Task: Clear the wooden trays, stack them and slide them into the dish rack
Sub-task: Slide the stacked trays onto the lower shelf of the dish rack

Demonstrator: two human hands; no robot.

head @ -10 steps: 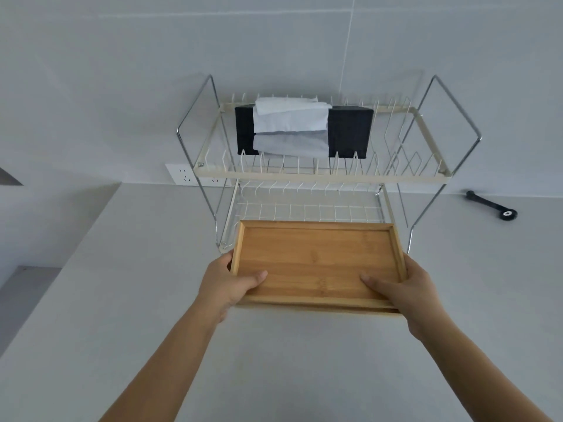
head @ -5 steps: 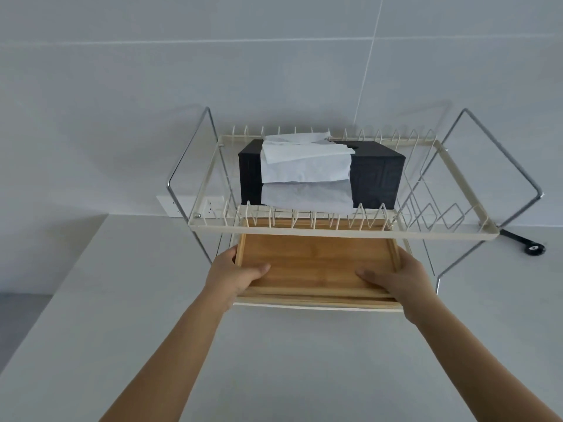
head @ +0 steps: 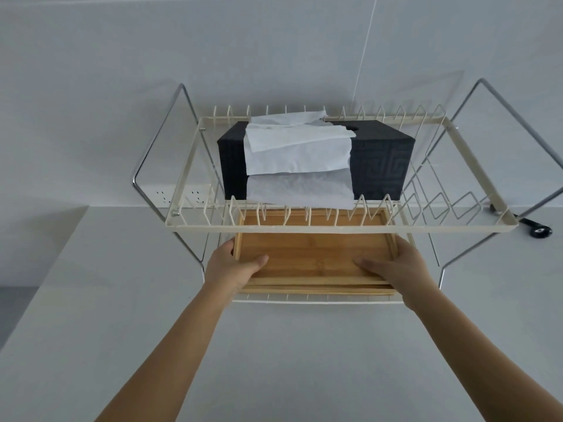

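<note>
Seemingly two bamboo trays [head: 313, 254] — stacked, empty.

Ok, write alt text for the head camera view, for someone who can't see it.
Two bare hands, left hand and right hand, hold stacked wooden trays partway into the lower tier of a white wire dish rack on a pale counter. A black tissue box with white tissue draped over it sits on the upper tier.
</note>
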